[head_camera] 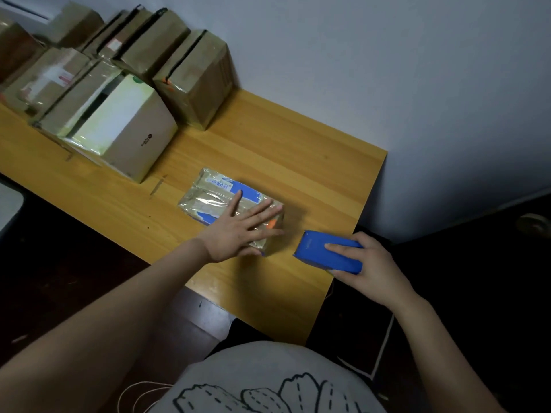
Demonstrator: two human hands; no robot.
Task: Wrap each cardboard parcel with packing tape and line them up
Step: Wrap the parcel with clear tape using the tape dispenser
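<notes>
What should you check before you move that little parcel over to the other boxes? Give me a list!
1. Left hand lies flat on the small parcel: ok.
2. Right hand grips the blue tape dispenser: ok.
3. Shiny tape covers the parcel's top: ok.
4. Tape cut free from the dispenser: cannot tell.
5. Parcel's underside taped: cannot tell.
6. Bare table between the parcel and the row of boxes: ok.

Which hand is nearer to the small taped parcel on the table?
Left. The left hand lies flat on the parcel; the right hand holds the blue tape dispenser beside it.
</notes>
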